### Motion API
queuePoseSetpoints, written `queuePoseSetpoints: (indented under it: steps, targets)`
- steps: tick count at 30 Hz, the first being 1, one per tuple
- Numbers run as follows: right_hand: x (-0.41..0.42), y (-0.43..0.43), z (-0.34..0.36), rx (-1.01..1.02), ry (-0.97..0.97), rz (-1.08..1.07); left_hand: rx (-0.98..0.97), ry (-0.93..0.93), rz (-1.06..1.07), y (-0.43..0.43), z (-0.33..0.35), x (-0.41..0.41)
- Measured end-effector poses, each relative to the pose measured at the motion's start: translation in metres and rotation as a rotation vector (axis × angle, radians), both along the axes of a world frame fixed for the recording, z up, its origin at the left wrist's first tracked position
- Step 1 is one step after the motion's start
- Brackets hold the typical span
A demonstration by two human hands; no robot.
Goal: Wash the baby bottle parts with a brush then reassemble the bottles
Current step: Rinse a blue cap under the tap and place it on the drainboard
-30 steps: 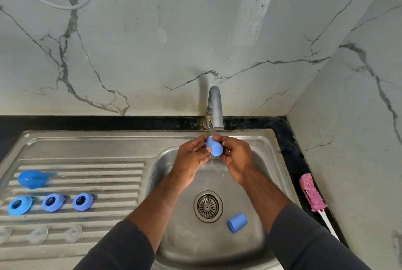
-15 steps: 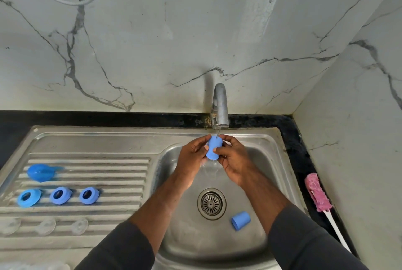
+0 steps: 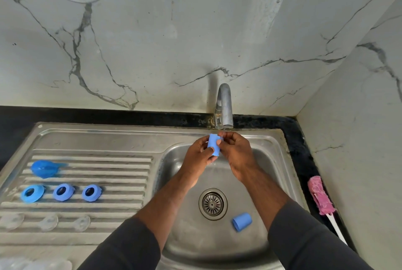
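You have the blue cap (image 3: pixel 213 146) just under the faucet (image 3: pixel 224 106), where it was half a second ago, but now tilted. Your left hand (image 3: pixel 196 156) grips it and your right hand (image 3: pixel 236 154) pinches its upper edge. A second cap (image 3: pixel 242 221) lies in the sink (image 3: pixel 189 239).

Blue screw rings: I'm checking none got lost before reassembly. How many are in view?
3, in a row on the ribbed drainboard: the left ring, the middle ring and the right ring. More could lie outside the frame.
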State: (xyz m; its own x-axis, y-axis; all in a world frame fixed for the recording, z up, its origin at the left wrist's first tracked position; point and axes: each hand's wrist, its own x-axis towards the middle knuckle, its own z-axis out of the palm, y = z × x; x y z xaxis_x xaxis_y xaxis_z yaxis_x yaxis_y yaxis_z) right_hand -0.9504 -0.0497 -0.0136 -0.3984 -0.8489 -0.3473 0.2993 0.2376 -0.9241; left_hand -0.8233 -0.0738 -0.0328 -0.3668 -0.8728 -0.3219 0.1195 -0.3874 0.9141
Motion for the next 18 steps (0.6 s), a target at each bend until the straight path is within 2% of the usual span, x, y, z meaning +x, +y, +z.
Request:
queuePoseSetpoints:
  steps: [2,6,9,11,14,18]
  targets:
    - [-0.002,0.001,0.001,0.009,0.04,-0.043,-0.045,-0.001,-0.013,0.001,0.002,-0.005]
    - [-0.008,0.005,0.005,0.023,-0.066,-0.023,-0.088,-0.002,-0.012,0.0,0.004,-0.009]
    - [-0.01,0.014,0.004,0.044,0.148,0.119,-0.076,-0.058,-0.04,0.001,-0.003,0.0]
    - [-0.008,0.02,0.0,0.04,0.274,0.177,0.035,-0.047,-0.026,0.003,-0.009,0.005]
    - [-0.002,0.024,-0.005,0.064,0.374,0.227,0.186,-0.044,0.0,0.009,-0.015,0.007]
    - [-0.002,0.024,-0.004,0.063,0.477,0.233,0.279,-0.094,0.085,0.009,-0.019,0.008]
